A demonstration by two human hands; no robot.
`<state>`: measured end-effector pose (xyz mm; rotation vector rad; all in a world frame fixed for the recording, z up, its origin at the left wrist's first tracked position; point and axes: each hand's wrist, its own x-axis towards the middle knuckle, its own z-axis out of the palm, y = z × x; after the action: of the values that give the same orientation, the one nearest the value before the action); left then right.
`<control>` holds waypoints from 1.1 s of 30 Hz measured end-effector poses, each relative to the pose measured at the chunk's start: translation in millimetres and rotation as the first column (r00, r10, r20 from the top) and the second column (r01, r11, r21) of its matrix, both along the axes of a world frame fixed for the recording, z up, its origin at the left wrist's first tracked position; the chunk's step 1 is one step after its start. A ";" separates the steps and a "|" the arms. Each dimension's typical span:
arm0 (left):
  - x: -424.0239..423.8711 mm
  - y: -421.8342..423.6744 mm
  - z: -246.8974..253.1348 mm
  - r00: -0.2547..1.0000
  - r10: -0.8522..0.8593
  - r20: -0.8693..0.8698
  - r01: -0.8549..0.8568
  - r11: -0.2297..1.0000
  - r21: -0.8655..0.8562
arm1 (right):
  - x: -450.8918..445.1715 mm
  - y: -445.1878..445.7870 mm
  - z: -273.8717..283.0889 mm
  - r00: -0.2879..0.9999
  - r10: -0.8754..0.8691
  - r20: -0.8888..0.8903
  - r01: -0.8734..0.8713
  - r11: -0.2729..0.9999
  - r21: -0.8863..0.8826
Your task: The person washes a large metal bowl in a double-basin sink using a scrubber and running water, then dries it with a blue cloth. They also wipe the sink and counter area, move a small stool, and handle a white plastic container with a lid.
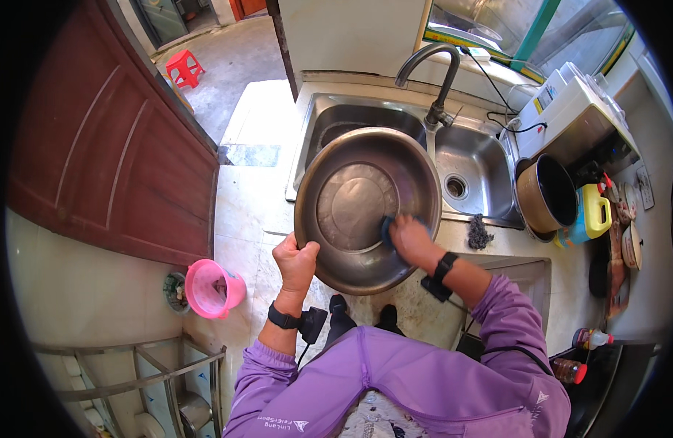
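Note:
A large round metal basin is tilted up in front of me, over the near edge of the left sink bowl. My left hand grips the basin's rim at its lower left, thumb on the inside. Inside the basin, at the lower right of its wall, my right hand presses a blue cloth or scrubbing pad, mostly covered by the fingers. A dark grey faucet arches above the sink. On the counter edge right of the basin lies a dark steel-wool scrubber.
Right of the empty right sink bowl stand a deep pot and a yellow-and-blue jug. A white appliance is behind them. On the floor at left are a pink bucket and a metal rack; a dark red door is beyond.

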<state>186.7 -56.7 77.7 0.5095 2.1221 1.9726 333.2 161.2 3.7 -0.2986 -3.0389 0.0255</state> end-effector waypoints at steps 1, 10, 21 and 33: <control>1.5 2.1 2.9 1.000 0.008 0.011 -0.008 1.000 0.015 | 8.0 -15.5 -3.3 0.999 0.030 0.030 -0.026 0.993 -0.112; -8.1 13.6 12.6 0.968 -0.139 -0.209 0.149 0.988 0.033 | -18.4 -72.5 162.4 0.719 0.054 -0.693 -0.418 0.830 -0.369; 9.6 41.7 69.0 0.591 -0.192 -0.784 0.190 0.977 -0.097 | -32.7 -23.1 233.5 0.732 0.513 -0.448 -0.495 0.853 0.167; 6.5 43.7 51.8 0.627 -0.084 -0.775 0.037 0.996 -0.078 | 44.0 87.6 173.0 0.700 -0.167 -0.694 -0.243 0.859 -0.451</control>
<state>193.2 -13.0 129.6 1.6688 2.5250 1.8131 377.2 248.8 176.7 -0.1858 -2.1810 0.7839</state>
